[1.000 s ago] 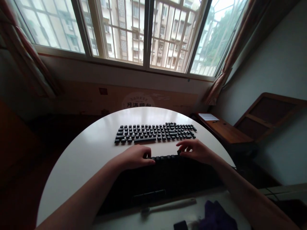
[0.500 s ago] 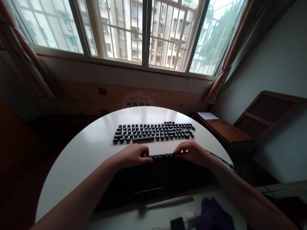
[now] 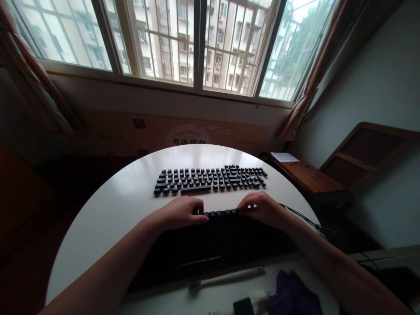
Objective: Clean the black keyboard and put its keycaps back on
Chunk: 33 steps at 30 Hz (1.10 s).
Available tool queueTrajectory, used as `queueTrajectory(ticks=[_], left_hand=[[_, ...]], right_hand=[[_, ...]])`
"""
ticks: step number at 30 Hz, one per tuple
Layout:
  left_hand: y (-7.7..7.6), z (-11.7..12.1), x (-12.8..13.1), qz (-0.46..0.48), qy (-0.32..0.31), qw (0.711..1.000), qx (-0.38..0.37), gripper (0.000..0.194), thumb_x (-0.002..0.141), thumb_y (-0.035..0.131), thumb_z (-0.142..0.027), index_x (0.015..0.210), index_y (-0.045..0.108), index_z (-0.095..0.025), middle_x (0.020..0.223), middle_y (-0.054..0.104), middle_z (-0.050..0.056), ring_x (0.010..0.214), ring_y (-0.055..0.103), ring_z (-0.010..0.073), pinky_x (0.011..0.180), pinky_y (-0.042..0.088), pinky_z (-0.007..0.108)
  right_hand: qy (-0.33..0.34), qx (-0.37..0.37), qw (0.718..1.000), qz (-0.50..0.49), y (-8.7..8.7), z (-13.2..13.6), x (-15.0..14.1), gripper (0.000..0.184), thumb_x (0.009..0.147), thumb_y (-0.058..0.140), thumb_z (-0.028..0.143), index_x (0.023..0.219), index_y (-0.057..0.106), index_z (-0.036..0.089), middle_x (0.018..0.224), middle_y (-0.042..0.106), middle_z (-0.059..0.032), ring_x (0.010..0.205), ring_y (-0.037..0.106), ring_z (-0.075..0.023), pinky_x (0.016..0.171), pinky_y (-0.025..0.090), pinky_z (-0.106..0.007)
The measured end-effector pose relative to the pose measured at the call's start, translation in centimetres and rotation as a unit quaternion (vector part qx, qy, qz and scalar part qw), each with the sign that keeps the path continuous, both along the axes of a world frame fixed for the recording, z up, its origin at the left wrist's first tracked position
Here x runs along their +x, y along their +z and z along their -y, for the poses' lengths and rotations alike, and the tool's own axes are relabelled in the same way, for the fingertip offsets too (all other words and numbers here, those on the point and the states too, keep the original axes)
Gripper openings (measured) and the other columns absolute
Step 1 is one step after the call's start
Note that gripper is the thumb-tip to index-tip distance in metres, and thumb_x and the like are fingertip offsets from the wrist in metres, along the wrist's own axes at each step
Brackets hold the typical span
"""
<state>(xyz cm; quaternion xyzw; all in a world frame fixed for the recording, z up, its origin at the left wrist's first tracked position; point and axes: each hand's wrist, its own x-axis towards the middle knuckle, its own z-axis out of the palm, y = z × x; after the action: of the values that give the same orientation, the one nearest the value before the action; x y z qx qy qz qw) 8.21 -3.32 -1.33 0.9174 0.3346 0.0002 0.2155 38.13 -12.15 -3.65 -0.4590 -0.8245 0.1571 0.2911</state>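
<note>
A black keyboard base (image 3: 210, 243) lies in front of me, mostly bare of caps, with a short row of keycaps (image 3: 223, 213) along its far edge. My left hand (image 3: 182, 212) is closed on that far edge, its thumb at the left end of the row. At the row's right end, the thumb and fingertips of my right hand (image 3: 260, 210) are pinched together on a keycap, which they largely hide. Beyond both hands, many loose black keycaps (image 3: 200, 177) are laid out on the table in keyboard order, with a long space bar (image 3: 196, 189) in front.
The round white table (image 3: 98, 218) carries a toothbrush (image 3: 229, 277), a purple cloth (image 3: 293, 295) and a small black object (image 3: 243, 306) near me. A black cable (image 3: 300, 215) runs off the right side. A wooden bench (image 3: 308, 179) with papers (image 3: 284, 157) stands to the right.
Hardly anything differs. Both hands stay at the far edge of the keyboard base, with only a slight shift of the whole view.
</note>
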Motion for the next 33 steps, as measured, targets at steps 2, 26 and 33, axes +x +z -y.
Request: queueTrajectory(ticks=[2, 26, 33], left_hand=[[0.0, 0.0, 0.0, -0.001, 0.001, 1.0, -0.003, 0.036, 0.082, 0.062, -0.055, 0.088, 0.069, -0.021, 0.086, 0.069, 0.003, 0.075, 0.058, 0.0191, 0.063, 0.035, 0.028], [-0.3, -0.2, -0.1, 0.009, 0.005, 1.0, -0.01, 0.037, 0.082, 0.062, -0.057, 0.087, 0.067, -0.021, 0.085, 0.068, 0.003, 0.076, 0.058, 0.0198, 0.064, 0.036, 0.029], [0.1, 0.0, 0.0, 0.006, 0.009, 1.0, -0.015, 0.037, 0.082, 0.061, -0.058, 0.085, 0.066, -0.021, 0.084, 0.067, 0.003, 0.076, 0.057, 0.0196, 0.064, 0.037, 0.028]], right_hand=[[0.002, -0.001, 1.0, -0.005, 0.0, 0.0, 0.0, 0.009, 0.083, 0.076, 0.019, 0.09, 0.08, 0.023, 0.087, 0.078, -0.0021, 0.079, 0.072, -0.0166, 0.075, 0.054, -0.026], [-0.058, 0.018, 0.992, 0.115, 1.1, 0.4, -1.0, 0.012, 0.084, 0.076, 0.021, 0.091, 0.081, 0.03, 0.104, 0.079, 0.0008, 0.098, 0.07, -0.0214, 0.089, 0.051, -0.035], [0.018, -0.026, 0.984, 0.173, 2.8, 1.6, 0.0, 0.026, 0.093, 0.066, 0.037, 0.116, 0.076, 0.031, 0.129, 0.07, -0.0052, 0.119, 0.064, -0.027, 0.102, 0.048, -0.041]])
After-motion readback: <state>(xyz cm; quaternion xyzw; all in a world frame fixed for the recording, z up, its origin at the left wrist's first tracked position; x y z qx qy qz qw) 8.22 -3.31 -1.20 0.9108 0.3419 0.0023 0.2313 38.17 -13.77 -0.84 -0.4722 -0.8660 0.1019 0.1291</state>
